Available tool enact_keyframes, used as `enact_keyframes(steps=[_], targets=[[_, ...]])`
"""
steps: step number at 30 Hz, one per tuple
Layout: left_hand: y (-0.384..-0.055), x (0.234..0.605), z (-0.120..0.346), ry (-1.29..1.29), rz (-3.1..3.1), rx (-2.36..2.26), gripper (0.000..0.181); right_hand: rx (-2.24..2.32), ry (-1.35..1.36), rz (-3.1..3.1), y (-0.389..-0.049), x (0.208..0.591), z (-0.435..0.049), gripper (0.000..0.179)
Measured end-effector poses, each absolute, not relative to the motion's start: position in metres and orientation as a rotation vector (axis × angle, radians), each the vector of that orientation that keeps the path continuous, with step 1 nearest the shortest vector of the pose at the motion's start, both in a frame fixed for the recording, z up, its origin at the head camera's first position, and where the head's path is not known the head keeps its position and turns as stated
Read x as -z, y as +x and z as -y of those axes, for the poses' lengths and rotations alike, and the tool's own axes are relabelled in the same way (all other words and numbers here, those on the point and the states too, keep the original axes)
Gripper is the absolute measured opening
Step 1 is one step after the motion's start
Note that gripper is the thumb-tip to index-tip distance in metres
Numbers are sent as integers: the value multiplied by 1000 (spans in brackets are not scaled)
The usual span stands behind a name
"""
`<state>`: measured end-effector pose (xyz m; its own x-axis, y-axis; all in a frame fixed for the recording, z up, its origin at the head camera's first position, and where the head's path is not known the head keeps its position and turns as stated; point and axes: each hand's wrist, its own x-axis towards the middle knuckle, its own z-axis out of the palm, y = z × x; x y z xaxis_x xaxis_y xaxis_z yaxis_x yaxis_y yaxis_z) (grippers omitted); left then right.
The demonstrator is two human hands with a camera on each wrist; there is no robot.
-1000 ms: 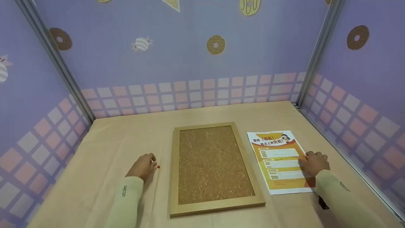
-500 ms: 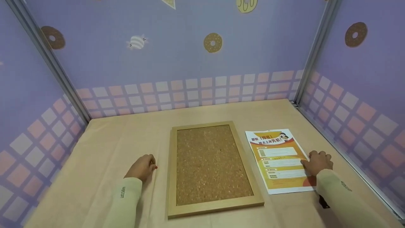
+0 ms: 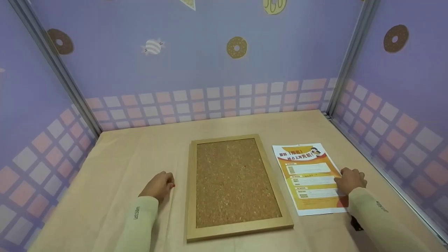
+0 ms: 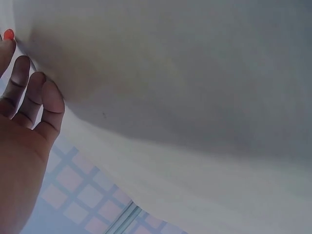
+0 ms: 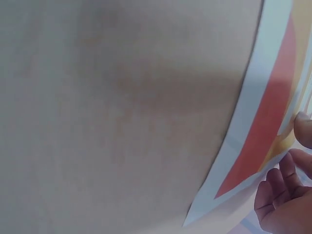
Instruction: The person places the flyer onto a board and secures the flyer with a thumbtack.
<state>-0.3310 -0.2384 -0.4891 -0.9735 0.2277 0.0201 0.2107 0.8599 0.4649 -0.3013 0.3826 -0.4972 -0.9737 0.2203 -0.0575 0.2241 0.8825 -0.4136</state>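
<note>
My left hand [image 3: 158,185] pinches a small red push pin [image 4: 9,34] at the tip of the thumb, over the cloth left of the cork board. The other left fingers curl towards the tabletop. A framed cork board [image 3: 238,182] lies flat in the middle, its surface bare. To its right lies a printed poster [image 3: 304,171] in yellow, red and white. My right hand [image 3: 351,180] grips the poster's right edge, with the thumb [image 5: 303,129] on its printed face and the other fingers at the edge.
A beige cloth [image 3: 140,150] covers the table. Purple patterned walls [image 3: 196,70] with metal corner posts enclose it at the back and sides. A small black object [image 3: 356,223] shows partly under the right sleeve.
The red push pin was on the cloth beside the left fingertips and is now between them. The right hand stays at the poster's edge; the head view shifts slightly.
</note>
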Motion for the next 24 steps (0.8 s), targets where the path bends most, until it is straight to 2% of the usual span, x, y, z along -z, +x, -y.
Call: enact_keyframes(steps=[10, 17, 24], targets=[[-333, 488, 236, 357, -3000, -725, 10, 717, 379, -3049, -304, 500, -389, 50], [-333, 487, 236, 346, -2980, -730, 12, 804, 309, -3093, -303, 502, -397, 29], [-331, 485, 236, 323, -2975, -728, 13, 931, 333, -3043, -301, 495, -398, 18]])
